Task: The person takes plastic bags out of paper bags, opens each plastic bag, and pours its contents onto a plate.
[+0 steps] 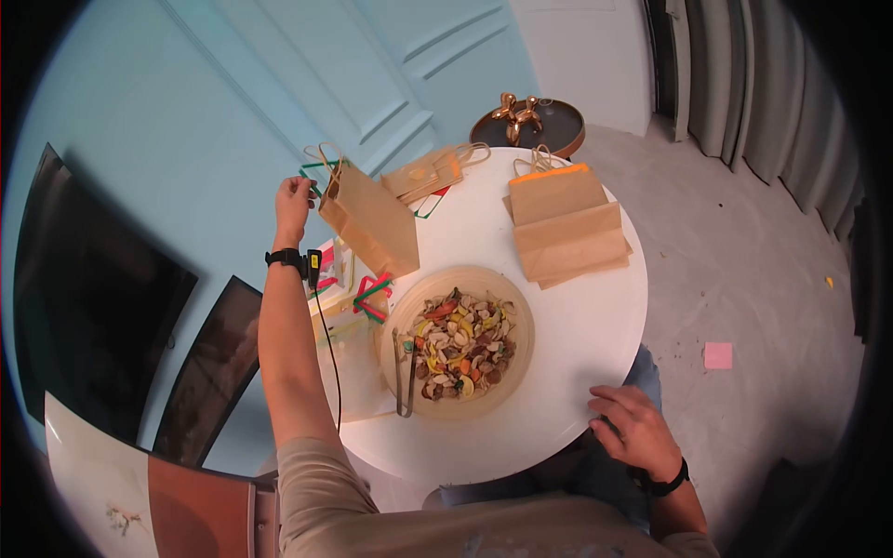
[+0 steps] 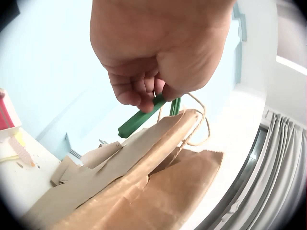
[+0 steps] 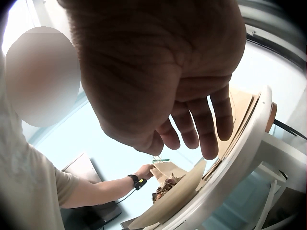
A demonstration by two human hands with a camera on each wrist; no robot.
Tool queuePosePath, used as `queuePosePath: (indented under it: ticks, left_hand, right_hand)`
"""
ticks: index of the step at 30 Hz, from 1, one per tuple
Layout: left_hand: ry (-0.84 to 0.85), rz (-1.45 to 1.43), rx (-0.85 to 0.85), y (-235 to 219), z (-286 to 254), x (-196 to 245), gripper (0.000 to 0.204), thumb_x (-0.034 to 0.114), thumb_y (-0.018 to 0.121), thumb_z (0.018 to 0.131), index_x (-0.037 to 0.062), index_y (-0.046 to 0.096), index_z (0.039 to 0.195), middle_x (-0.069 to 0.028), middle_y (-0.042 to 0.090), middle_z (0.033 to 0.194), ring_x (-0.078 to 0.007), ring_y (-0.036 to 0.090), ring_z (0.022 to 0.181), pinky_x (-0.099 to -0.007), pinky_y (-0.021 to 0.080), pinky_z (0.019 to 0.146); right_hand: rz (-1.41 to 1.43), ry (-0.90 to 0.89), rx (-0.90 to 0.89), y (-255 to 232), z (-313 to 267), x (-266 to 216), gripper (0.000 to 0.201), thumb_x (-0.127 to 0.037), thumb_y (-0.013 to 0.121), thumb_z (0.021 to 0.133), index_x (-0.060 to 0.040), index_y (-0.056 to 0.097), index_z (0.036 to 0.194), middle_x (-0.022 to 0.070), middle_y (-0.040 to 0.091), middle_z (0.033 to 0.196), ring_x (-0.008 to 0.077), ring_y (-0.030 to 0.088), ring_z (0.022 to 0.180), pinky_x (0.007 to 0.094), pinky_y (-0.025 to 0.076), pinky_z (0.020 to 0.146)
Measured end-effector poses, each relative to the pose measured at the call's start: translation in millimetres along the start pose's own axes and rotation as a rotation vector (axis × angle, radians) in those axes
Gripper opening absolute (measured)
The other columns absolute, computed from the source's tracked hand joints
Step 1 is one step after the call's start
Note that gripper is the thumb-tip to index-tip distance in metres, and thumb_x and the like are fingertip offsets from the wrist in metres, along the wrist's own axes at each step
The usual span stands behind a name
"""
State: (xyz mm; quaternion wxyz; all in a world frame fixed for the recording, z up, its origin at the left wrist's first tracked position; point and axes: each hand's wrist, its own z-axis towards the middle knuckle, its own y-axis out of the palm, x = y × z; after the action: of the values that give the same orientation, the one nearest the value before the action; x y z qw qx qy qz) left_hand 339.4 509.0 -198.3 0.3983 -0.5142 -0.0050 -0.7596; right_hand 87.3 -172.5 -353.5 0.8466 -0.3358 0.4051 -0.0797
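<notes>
My left hand (image 1: 296,197) is raised over the far left of the round white table (image 1: 595,316). Its curled fingers (image 2: 139,93) pinch a green handle (image 2: 144,119) at the top of an upright brown paper bag (image 1: 370,221), whose open mouth and twine loops (image 2: 194,129) show just below the hand in the left wrist view. My right hand (image 1: 634,426) rests at the table's near edge, holding nothing. In the right wrist view its fingers (image 3: 196,132) hang relaxed above the table rim.
A wide shallow bowl (image 1: 516,321) of mixed dried pieces sits mid-table, with tongs (image 1: 406,372) on its left rim. Flat brown bags (image 1: 564,225) are stacked at the right, more bags (image 1: 430,171) at the back. Behind stands a dark tray (image 1: 558,121) with a gold figure (image 1: 517,113).
</notes>
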Motion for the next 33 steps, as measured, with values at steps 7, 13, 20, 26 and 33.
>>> queuePosePath:
  ticks: [7, 13, 20, 26, 33]
  left_hand:
    - [-0.248, -0.282, 0.263, -75.6, -33.9, -55.6, 0.019, 0.016, 0.062, 0.106, -0.0016, 0.07, 0.106, -0.0078, 0.074, 0.094, -0.0138, 0.067, 0.075, -0.0286, 0.056, 0.062]
    - [-0.778, -0.262, -0.083, -72.2, -108.6, -100.1, 0.017, 0.01, 0.06, 0.105, -0.0018, 0.069, 0.097, -0.0101, 0.068, 0.076, -0.0213, 0.064, 0.058, -0.0363, 0.055, 0.053]
    - [-0.987, -0.32, -0.106, -23.0, -157.1, -132.4, 0.011, 0.009, 0.057, 0.106, -0.0015, 0.06, 0.109, -0.0123, 0.066, 0.089, -0.028, 0.075, 0.077, -0.0403, 0.068, 0.066]
    - [-1.005, -0.263, -0.211, -18.1, -167.9, -112.1, 0.016, 0.014, 0.059, 0.106, -0.0009, 0.064, 0.103, -0.0116, 0.071, 0.081, -0.0238, 0.073, 0.067, -0.0351, 0.064, 0.059]
    - [-0.936, 0.185, -0.39, -25.8, -161.2, -55.1, 0.023, 0.023, 0.068, 0.1, 0.0006, 0.07, 0.093, -0.0127, 0.074, 0.074, -0.0199, 0.066, 0.055, -0.0341, 0.051, 0.046]
  right_hand:
    - [0.003, -0.002, 0.006, -0.8, -13.6, -7.3, 0.024, -0.009, 0.082, 0.085, -0.0007, 0.076, 0.108, 0.0155, 0.076, 0.124, 0.0362, 0.073, 0.101, 0.0447, 0.059, 0.092]
    - [0.003, -0.011, -0.009, -4.0, -16.6, -14.8, 0.024, -0.009, 0.082, 0.086, 0.0, 0.076, 0.108, 0.0157, 0.076, 0.124, 0.036, 0.074, 0.103, 0.045, 0.059, 0.093]
    - [-0.009, -0.026, -0.019, -5.6, -19.4, -21.7, 0.023, -0.01, 0.082, 0.087, -0.0014, 0.076, 0.107, 0.0154, 0.076, 0.124, 0.0355, 0.074, 0.104, 0.0451, 0.06, 0.093]
    - [-0.009, -0.02, -0.006, -7.6, -25.7, -24.8, 0.023, -0.01, 0.081, 0.087, -0.0016, 0.076, 0.107, 0.015, 0.076, 0.125, 0.0363, 0.074, 0.105, 0.0453, 0.06, 0.094]
    - [-0.002, -0.023, -0.02, -9.7, -27.7, -26.4, 0.022, -0.011, 0.081, 0.088, -0.0023, 0.077, 0.107, 0.0145, 0.076, 0.125, 0.0364, 0.074, 0.105, 0.0449, 0.06, 0.094]
